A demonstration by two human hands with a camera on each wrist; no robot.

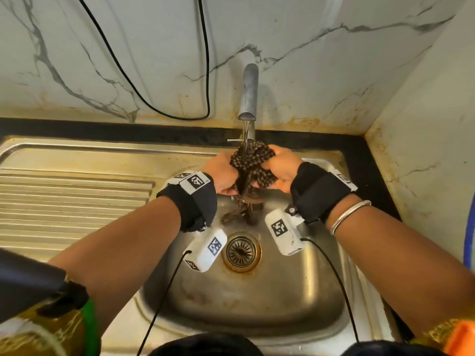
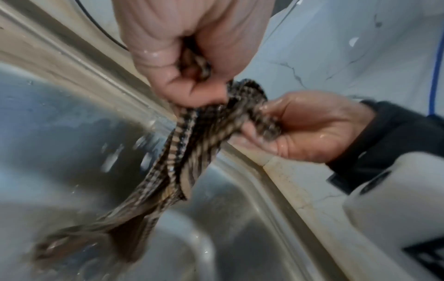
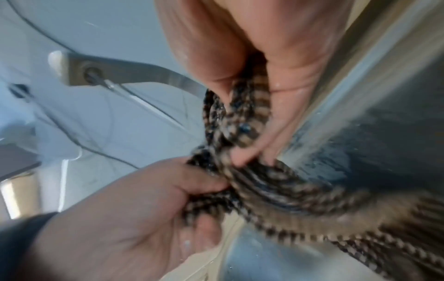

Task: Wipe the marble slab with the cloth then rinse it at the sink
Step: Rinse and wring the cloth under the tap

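Note:
A wet brown-and-black checked cloth (image 1: 253,163) is bunched between both hands under the water running from the steel tap (image 1: 249,93), over the steel sink basin (image 1: 270,304). My left hand (image 1: 221,173) grips its left side and my right hand (image 1: 280,170) grips its right side. A twisted tail of cloth hangs down toward the drain (image 1: 241,251). In the left wrist view the left hand (image 2: 192,66) clutches the cloth (image 2: 192,152) while the right hand (image 2: 307,129) holds the other fold. In the right wrist view the right hand (image 3: 276,85) and left hand (image 3: 144,209) both pinch the cloth (image 3: 276,190).
A ribbed drainboard (image 1: 72,196) lies left of the basin. The marble wall (image 1: 102,47) stands behind, with a black cable (image 1: 154,104) looping down it. A black counter edge (image 1: 370,170) borders the sink on the right, and a blue hose (image 1: 470,235) runs along the right edge.

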